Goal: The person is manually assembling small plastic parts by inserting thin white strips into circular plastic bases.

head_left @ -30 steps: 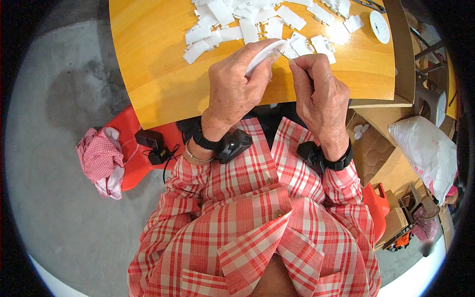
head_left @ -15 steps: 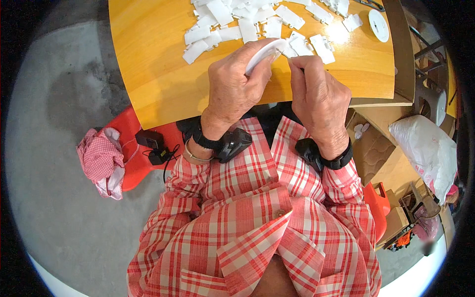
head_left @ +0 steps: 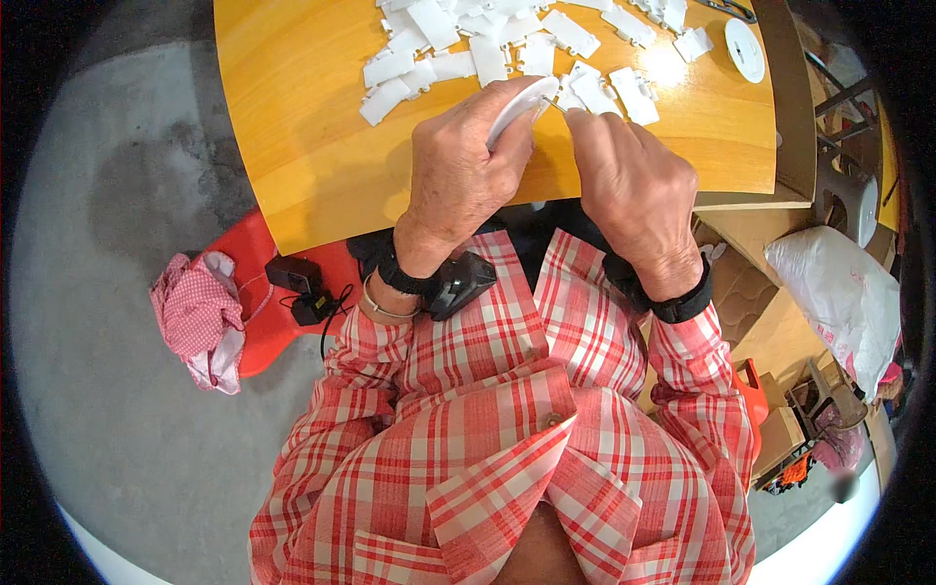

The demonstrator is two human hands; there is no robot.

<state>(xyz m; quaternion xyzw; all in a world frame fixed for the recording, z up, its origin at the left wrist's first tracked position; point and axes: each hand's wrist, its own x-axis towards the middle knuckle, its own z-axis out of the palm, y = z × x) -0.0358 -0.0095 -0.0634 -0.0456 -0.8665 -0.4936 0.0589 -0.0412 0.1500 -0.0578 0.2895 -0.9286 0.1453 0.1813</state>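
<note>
My left hand [head_left: 463,166] is closed on a white round disc [head_left: 521,105], tilted on edge between thumb and fingers above the near part of the table. Facing it, my right hand [head_left: 639,185] is closed in a pinch and slightly blurred. A thin metallic rod [head_left: 555,104] shows between its fingertips and the disc's inner side; the rest of that rod is hidden by the fingers. Just beyond both hands lie several flat white plastic pieces [head_left: 593,95] with small tabs. Another white disc [head_left: 745,51] rests at the table's far right.
The yellow wooden table [head_left: 322,166] has its near edge below my hands. Dark-handled pliers or scissors [head_left: 731,10] lie at the far right. A red stool [head_left: 253,331] at left bears a pink checked cloth [head_left: 200,317] and a black adapter [head_left: 297,278]. Right stands a white plastic bag [head_left: 838,292].
My right hand has shifted slightly right and turned, its wrist moving outward. The thin rod shows more clearly between hand and disc. My left hand stays nearly still with the disc.
</note>
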